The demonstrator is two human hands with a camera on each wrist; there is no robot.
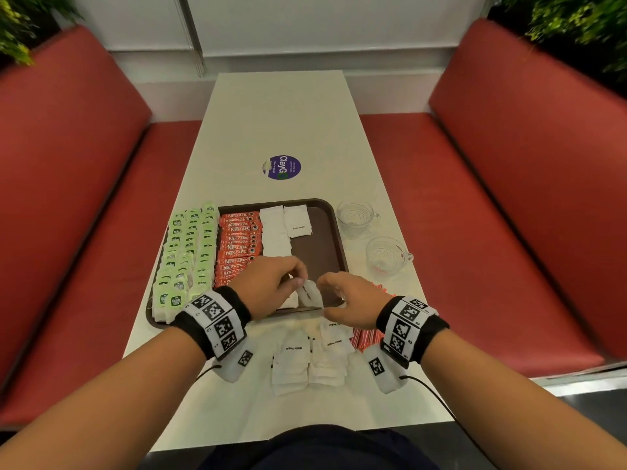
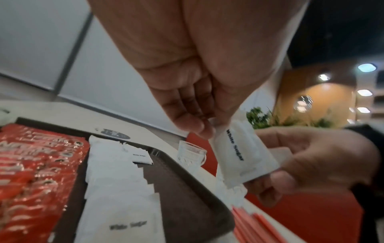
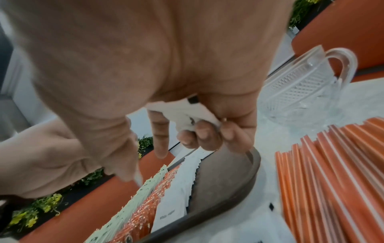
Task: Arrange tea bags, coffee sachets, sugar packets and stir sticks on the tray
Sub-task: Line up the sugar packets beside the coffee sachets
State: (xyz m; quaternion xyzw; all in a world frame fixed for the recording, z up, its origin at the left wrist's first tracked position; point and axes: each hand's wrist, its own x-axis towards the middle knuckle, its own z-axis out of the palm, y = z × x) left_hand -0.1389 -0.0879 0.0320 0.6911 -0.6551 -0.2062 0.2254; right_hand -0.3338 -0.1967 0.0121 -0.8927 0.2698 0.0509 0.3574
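A brown tray (image 1: 317, 256) holds rows of green tea bags (image 1: 185, 252), red coffee sachets (image 1: 239, 245) and white sugar packets (image 1: 274, 232). Above the tray's near edge, my left hand (image 1: 295, 279) pinches the top of one white sugar packet (image 2: 239, 151). My right hand (image 1: 327, 296) holds the same packet's lower end, and its curled fingers (image 3: 205, 134) clutch white sugar packets (image 3: 182, 111). More loose sugar packets (image 1: 312, 361) lie on the table in front of the tray. Red stir sticks (image 1: 368, 337) lie under my right wrist, fanned out (image 3: 332, 172) beside the tray.
Two clear glass cups (image 1: 356, 217) (image 1: 386, 256) stand on the table right of the tray. A round purple sticker (image 1: 281, 167) is on the white table beyond it. Red benches (image 1: 492, 198) flank the table on both sides.
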